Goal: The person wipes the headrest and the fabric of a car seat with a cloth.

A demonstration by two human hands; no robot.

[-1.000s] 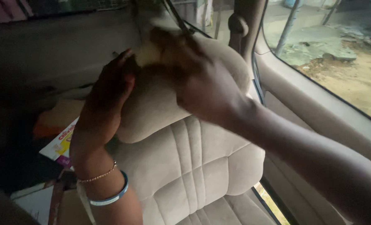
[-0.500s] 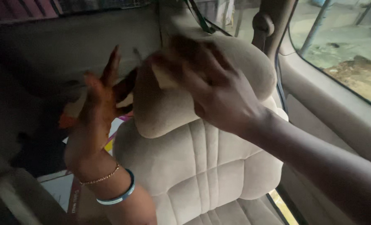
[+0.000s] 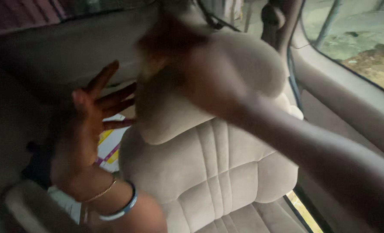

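Note:
I am inside a car, facing the back of a beige cloth seat (image 3: 218,172) and its padded headrest (image 3: 252,64). My right hand (image 3: 192,64) lies across the top left of the headrest, heavily blurred, with a pale pad (image 3: 151,69) under its fingers. My left hand (image 3: 88,125) is beside the headrest's left edge with fingers spread, the fingertips touching or nearly touching the fabric. A thin gold chain and a blue-and-white band (image 3: 118,207) circle my left wrist.
The door panel (image 3: 351,112) and side window (image 3: 360,39) run along the right, with bare ground outside. A seat belt (image 3: 293,73) hangs by the pillar. A white printed sheet with yellow and purple marks (image 3: 107,149) lies beyond the seat on the left.
My right hand has swept left and up across the headrest top and is now blurred. My left hand let go of the headrest edge, opened, and dropped slightly lower.

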